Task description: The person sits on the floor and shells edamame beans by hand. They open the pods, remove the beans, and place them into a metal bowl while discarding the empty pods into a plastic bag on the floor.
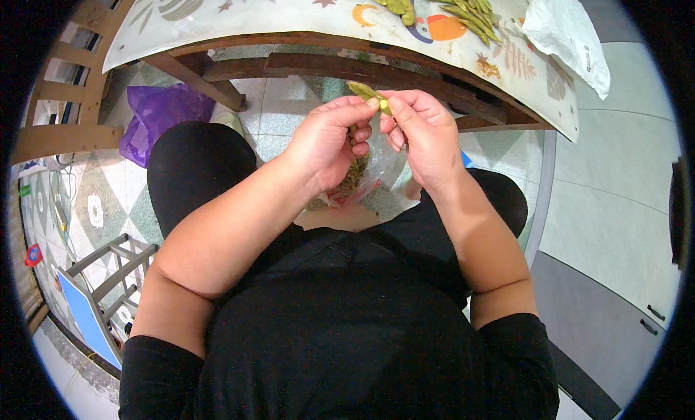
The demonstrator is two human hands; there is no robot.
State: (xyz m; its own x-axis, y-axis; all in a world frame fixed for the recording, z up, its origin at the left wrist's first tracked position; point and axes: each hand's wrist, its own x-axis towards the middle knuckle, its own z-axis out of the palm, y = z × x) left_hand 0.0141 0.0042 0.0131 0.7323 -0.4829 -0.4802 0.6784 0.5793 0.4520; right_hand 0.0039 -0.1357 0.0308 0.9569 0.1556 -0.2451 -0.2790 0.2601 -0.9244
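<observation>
Between my two hands is a green bean pod (364, 91), with a pale yellow-green bean showing at its near end. My left hand (331, 139) is closed, thumb and forefinger pinching the pod. On the other side my right hand (426, 134) pinches the same end, with its thumb next to the pale bean. Below them, between my legs, hangs or stands a clear plastic bag (346, 193) with brownish-green pods or hulls inside, partly hidden by my left hand.
Ahead stands a wooden table with a patterned cover (289, 18). A heap of pods (470, 7) and a white plastic bag (567, 36) lie on it. A purple bag (156, 116) rests on the floor at left, near a wooden chair (69, 134) and a blue-topped stool (88, 315). Cabinets (612, 181) line the right.
</observation>
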